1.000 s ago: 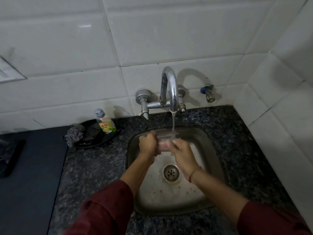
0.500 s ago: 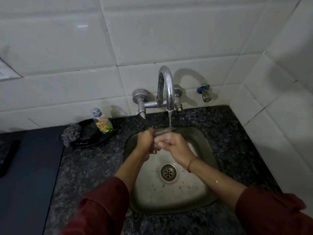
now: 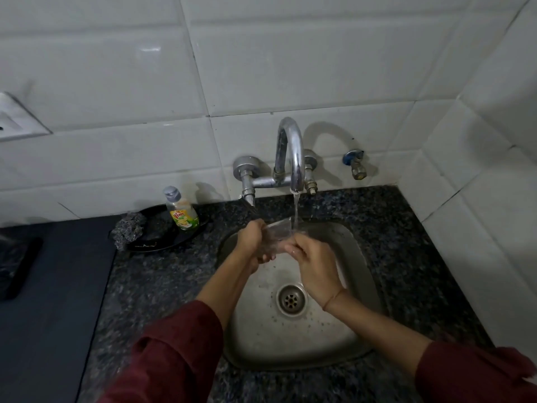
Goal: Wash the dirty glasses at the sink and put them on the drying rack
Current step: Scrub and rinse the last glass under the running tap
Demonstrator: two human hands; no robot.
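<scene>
Head view, dim light, looking down at a small steel sink set in a dark speckled granite worktop. Both hands meet over the basin's far half, directly under the spout of the chrome wall tap. A thin water stream runs from the spout onto a clear drinking glass, held above the basin and tilted, mouth toward the tap; its outline is faint against the steel. Left hand: grip clenched around the glass from the left side, fingers curled under it. Right hand: grip closed on the glass's near right side, fingertips pressed against the wall; a thin band shows at the wrist. Both forearms bare, maroon sleeves pushed back. Round drain sits below the right hand; the basin floor carries dark specks and water marks. Left of the sink, near the wall, a black oval tray holds a dish-soap bottle standing upright with a yellow-green label, and a steel wool scrubber rests on the tray's left end. A small second valve projects from the white tiled wall, right of the tap.
</scene>
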